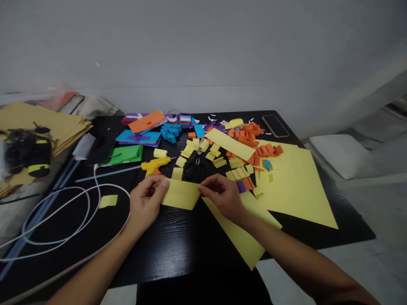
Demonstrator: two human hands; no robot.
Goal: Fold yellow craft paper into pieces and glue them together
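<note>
Between my two hands a rectangular piece of yellow paper point(180, 195) is held up over the black table. My left hand point(149, 197) pinches its left end, thumb on the near face. At the upper right corner, the fingertips of my right hand point(222, 195) grip the same piece. Just beyond it lie black-handled scissors point(195, 168) and a yellow glue gun point(157, 164). Small folded yellow paper pieces point(188, 149) are scattered around the scissors. A larger yellow sheet point(251, 224) lies beneath my right hand and forearm.
Big yellow sheets point(295, 186) cover the table's right side, with orange folded pieces point(248, 134) behind. Green point(125, 154) and blue paper stacks point(140, 137) stand at the back left. A white cable point(90, 186) loops across the left. A phone point(275, 126) lies back right.
</note>
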